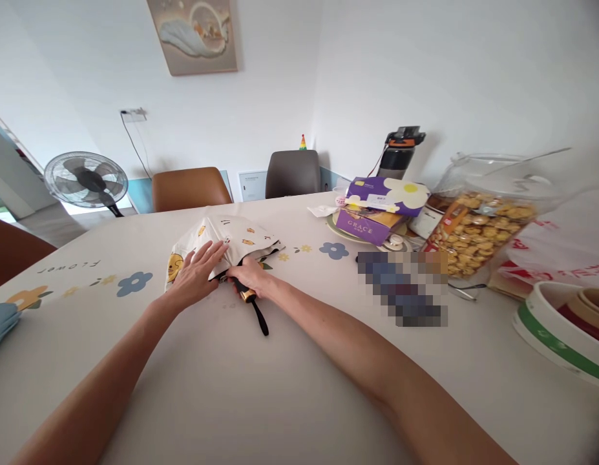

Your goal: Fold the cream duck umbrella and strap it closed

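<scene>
A white folding umbrella [236, 234] with yellow and brown cartoon prints lies on the table, its canopy loose and partly bunched. Its dark handle has a gold band, and a black wrist strap trails from it toward me. My right hand [251, 278] is wrapped round the handle just below the canopy's edge. Flat on the left side of the fabric rests my left hand [199, 271], fingers stretched out. The umbrella's shaft is hidden under the canopy.
The table [207, 387] has a flower-printed cover. Rightward stand a purple tissue box [386, 194], a dark bottle [399, 155], a jar of snacks [488, 226] and tape rolls [561, 329]. Blue folded fabric [1, 326] lies at the left edge. Chairs and a fan [86, 179] are beyond.
</scene>
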A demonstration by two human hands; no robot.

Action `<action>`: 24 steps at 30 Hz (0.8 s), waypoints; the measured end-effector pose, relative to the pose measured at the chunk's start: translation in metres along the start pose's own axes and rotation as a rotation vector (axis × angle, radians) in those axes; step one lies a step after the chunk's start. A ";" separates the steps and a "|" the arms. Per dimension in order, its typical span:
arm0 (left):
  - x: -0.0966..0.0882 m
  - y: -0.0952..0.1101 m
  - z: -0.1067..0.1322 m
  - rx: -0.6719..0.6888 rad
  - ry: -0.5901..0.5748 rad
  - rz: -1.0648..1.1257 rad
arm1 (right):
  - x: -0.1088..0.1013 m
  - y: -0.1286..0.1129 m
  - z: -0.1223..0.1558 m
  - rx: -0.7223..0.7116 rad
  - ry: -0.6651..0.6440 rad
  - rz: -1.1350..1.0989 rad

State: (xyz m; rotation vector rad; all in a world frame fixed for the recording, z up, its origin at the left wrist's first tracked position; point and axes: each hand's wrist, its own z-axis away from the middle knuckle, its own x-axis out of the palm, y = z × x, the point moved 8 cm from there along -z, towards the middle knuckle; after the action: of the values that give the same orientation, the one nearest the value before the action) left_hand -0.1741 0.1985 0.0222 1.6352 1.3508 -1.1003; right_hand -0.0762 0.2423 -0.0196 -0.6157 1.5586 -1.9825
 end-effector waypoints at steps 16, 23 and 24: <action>-0.026 0.006 0.012 0.127 0.269 -0.154 | 0.048 0.002 0.028 0.105 -0.142 -0.346; -0.028 0.008 0.015 0.153 0.364 -0.129 | 0.066 0.011 0.032 0.239 -0.299 -0.737; -0.029 0.008 0.016 0.143 0.378 -0.124 | 0.067 0.011 0.032 0.232 -0.301 -0.765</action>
State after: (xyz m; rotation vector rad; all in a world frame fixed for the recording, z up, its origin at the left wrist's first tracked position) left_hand -0.1714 0.1723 0.0438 1.9586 1.6639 -1.0102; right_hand -0.1038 0.1728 -0.0209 -1.4916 0.9547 -2.3920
